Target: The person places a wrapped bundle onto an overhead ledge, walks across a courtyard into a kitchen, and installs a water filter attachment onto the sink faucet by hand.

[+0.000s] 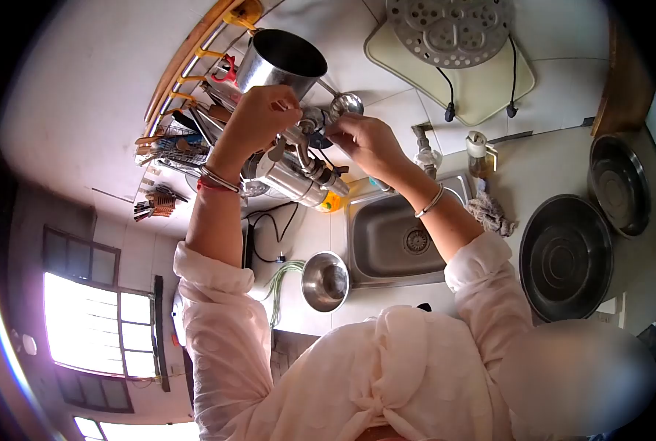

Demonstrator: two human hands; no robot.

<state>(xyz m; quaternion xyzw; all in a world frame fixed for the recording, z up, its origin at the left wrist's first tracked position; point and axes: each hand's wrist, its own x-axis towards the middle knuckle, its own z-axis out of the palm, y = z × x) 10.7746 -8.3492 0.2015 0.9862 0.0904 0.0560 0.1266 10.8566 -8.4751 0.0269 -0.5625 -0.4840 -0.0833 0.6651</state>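
My left hand (263,116) is raised just in front of a steel pot (282,62), its fingers curled with thumb and fingertips together. To its right, my right hand (364,141) has its fingers pinched together beside small dark parts. Whatever either hand holds is too small or hidden to name. Between and below the hands is a cluster of metal fittings (302,147), with a steel cylinder (291,181) under it. A steel ladle (345,106) hangs behind, close above my right hand.
Below the hands is a steel sink (390,242), with a steel bowl (325,281) at its left. A cloth (489,213), a glass bottle (479,156) and dark basins (567,257) stand to the right. Utensils hang from a rail (188,62) at upper left.
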